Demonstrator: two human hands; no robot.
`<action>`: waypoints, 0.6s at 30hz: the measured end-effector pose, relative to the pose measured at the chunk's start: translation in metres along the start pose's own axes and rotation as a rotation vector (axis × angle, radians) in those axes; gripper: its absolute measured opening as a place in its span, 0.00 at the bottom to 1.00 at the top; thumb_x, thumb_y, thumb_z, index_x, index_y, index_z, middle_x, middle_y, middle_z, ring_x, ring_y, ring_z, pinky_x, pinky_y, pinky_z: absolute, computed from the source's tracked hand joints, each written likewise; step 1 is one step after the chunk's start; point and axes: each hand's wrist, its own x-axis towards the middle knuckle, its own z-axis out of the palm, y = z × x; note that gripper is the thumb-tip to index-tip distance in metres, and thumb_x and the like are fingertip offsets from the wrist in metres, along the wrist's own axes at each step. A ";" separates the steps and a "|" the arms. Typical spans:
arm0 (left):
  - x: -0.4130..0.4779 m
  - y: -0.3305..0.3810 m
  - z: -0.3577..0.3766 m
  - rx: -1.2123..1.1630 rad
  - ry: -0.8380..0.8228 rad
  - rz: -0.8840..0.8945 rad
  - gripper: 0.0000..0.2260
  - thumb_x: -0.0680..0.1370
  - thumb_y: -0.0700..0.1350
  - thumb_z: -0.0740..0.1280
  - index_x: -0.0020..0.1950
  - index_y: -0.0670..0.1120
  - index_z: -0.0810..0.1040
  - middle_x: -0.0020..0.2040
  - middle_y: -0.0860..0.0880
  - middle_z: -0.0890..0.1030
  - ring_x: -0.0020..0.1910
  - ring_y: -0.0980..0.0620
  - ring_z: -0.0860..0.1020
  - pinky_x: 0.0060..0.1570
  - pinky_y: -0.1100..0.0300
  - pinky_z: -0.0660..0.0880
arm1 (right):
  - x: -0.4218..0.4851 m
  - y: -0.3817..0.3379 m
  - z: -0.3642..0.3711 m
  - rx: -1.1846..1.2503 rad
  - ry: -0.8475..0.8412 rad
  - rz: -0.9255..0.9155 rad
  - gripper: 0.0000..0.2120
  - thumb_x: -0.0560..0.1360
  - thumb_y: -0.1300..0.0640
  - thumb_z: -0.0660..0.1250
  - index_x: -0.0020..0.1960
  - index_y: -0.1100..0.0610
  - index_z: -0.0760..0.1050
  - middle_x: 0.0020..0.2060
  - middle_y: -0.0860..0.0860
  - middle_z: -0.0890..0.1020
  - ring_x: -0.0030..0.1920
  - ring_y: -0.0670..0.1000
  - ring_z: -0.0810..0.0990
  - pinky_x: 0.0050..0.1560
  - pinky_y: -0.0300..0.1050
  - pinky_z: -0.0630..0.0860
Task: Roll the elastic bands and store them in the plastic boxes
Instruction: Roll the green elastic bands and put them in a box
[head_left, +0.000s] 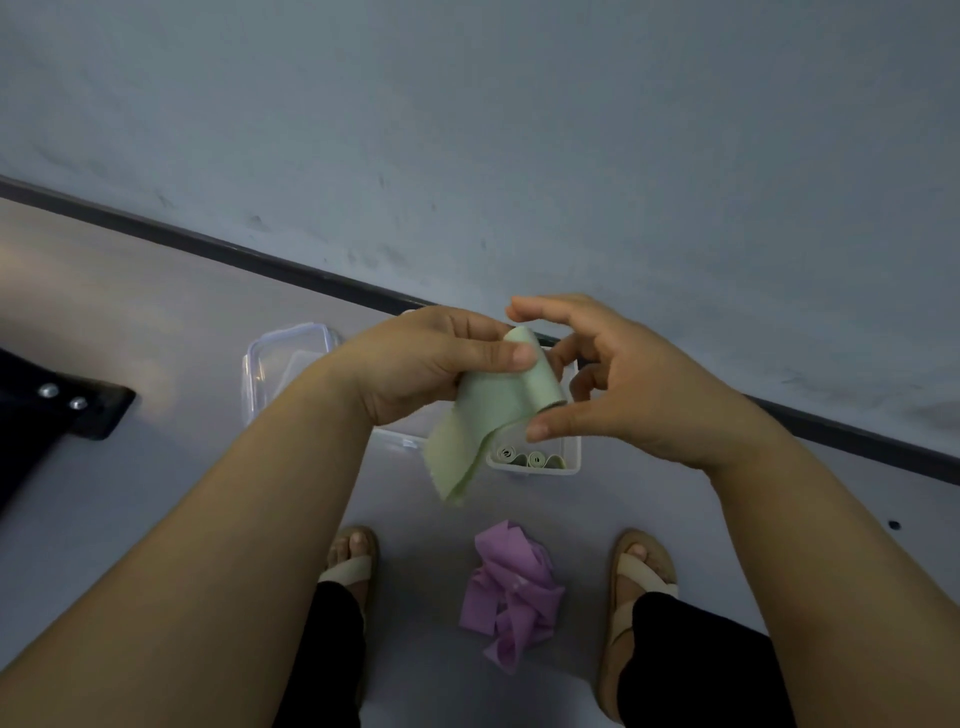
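- Green band (493, 400), head view: half rolled, held in the air between your hands, right above the open box (571, 457).
- Left hand (431, 364) grips the flat part, thumb on top; right hand (613, 384) curls round the rolled end.
- Roll axis runs far-to-near; the loose tail hangs down-left past the box's near wall.
- Right hand looks nearer for the drop; rolls (530, 460) already sit at the near end, and the room behind is hidden.
- Purple bands (511, 592) lie between your feet, clear of the box.
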 end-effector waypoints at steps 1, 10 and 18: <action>0.000 0.000 0.001 0.000 -0.017 -0.008 0.08 0.68 0.46 0.69 0.43 0.47 0.85 0.44 0.47 0.84 0.44 0.51 0.82 0.46 0.60 0.77 | 0.000 -0.001 0.000 -0.017 -0.009 -0.006 0.37 0.56 0.46 0.74 0.63 0.39 0.67 0.59 0.38 0.72 0.46 0.41 0.75 0.44 0.36 0.74; -0.001 -0.001 0.001 -0.100 -0.040 0.032 0.14 0.72 0.52 0.71 0.49 0.42 0.81 0.45 0.45 0.84 0.43 0.52 0.82 0.42 0.61 0.78 | -0.006 -0.005 -0.001 0.083 0.114 -0.054 0.26 0.55 0.48 0.76 0.52 0.41 0.74 0.38 0.35 0.77 0.37 0.41 0.74 0.39 0.36 0.73; -0.002 -0.001 0.000 -0.044 -0.142 0.088 0.20 0.59 0.59 0.77 0.42 0.46 0.85 0.40 0.50 0.84 0.41 0.54 0.81 0.46 0.61 0.79 | -0.004 0.001 -0.002 0.420 0.082 -0.119 0.23 0.54 0.54 0.76 0.49 0.45 0.77 0.45 0.44 0.83 0.46 0.48 0.80 0.43 0.40 0.78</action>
